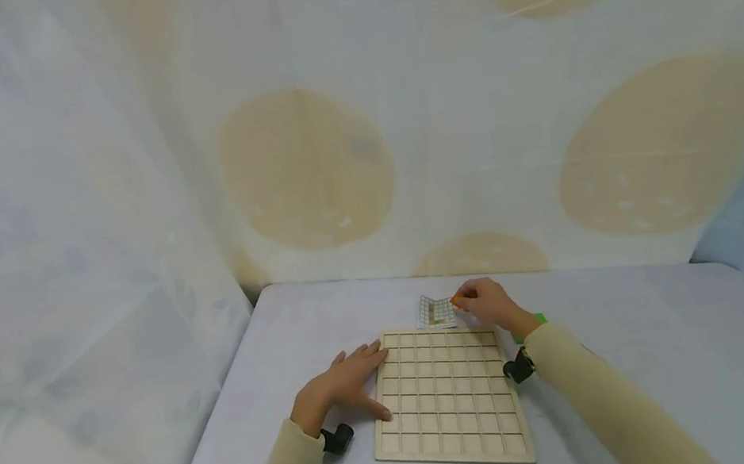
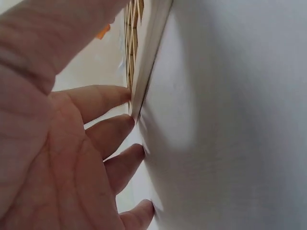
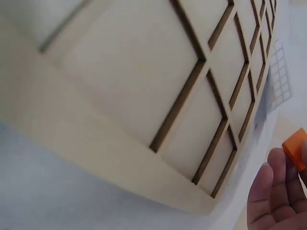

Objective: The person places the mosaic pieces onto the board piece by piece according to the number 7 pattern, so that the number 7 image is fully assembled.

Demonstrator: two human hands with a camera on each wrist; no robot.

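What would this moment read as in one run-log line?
left hand: flat, steadying wooden grid board at its left edge | right hand: pinching orange piece beside pattern card | board cells: empty

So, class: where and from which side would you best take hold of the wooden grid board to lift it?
Probably by its bare right rim: the wooden grid board lies flat, the left hand already rests against its left edge, and the framed border gives fingers purchase.
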